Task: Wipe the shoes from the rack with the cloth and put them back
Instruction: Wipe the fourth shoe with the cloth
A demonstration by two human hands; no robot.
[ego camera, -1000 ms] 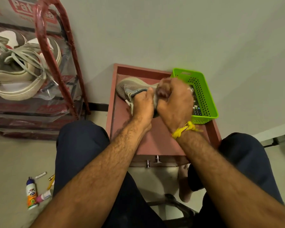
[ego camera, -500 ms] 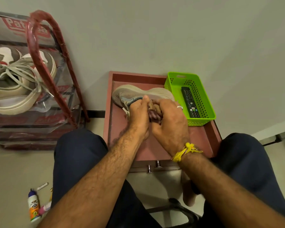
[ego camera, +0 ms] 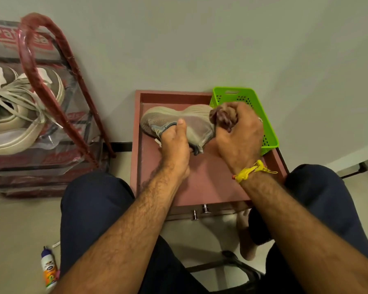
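The left hand (ego camera: 174, 143) grips a grey-beige shoe (ego camera: 179, 122) at its collar, thumb up along the side, and holds it on the reddish tabletop (ego camera: 208, 183). Far to the left stands a red-framed rack (ego camera: 51, 81) wrapped in clear plastic, and a pale laced sneaker (ego camera: 15, 115) sits on its shelf. Below the rack, on the floor, lies a small white bottle (ego camera: 49, 270) with an orange label. The shoe lies on its side near the far left corner of the tabletop, toe pointing left. At its heel end the right hand (ego camera: 240, 136) clenches a bunched dark reddish cloth (ego camera: 223, 117) and presses it against the shoe. A yellow thread (ego camera: 251, 170) is tied round the right wrist. Just behind that hand a green basket (ego camera: 232, 96) stands on the tabletop's far right corner.
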